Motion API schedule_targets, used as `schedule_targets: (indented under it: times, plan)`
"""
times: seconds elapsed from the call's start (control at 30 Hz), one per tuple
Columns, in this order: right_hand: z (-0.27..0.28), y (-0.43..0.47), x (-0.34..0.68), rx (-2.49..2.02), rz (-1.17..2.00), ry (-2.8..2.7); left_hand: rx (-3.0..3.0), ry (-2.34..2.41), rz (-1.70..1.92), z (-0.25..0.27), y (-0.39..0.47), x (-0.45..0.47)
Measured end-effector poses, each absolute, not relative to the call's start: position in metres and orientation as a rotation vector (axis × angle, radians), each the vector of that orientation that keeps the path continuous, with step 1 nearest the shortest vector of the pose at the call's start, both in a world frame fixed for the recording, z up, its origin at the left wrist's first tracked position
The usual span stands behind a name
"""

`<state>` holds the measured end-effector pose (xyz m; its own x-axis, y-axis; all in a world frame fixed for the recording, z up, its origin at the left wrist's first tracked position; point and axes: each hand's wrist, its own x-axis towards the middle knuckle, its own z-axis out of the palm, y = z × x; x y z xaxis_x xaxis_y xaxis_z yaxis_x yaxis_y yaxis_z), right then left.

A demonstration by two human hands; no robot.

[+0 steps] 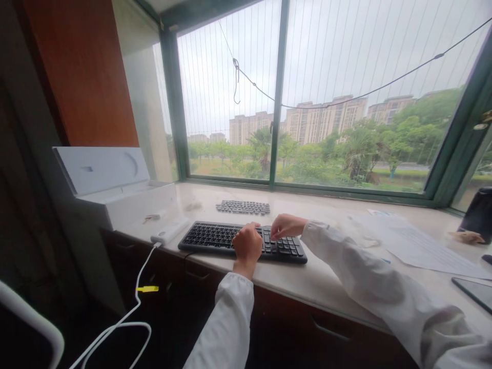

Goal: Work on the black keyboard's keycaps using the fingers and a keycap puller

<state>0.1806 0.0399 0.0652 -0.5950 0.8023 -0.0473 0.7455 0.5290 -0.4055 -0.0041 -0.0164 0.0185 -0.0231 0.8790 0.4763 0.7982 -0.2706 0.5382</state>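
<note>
Under my fingers the keyboard is black, its dark keys set in a grid. Just beyond my fingers, a smaller set of keys makes dark grey rows on the whitish counter. Behind my fingers, my sleeves are plain white. Left of my fingers I see a white box, a white cable with its bright yellow tag, and a reddish-brown panel.
</note>
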Motion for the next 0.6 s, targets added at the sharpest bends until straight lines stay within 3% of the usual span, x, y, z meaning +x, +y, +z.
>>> schedule_targets:
  times: [0.2,0.6]
  plan:
    - [0.054,0.073,0.209,-1.604,0.160,-2.216,2.175,1.757,1.204,0.019,-0.041,-0.023]
    - [0.030,0.159,0.186,-1.807,0.049,-2.237,2.072,1.711,1.377,-0.029,-0.056,-0.055]
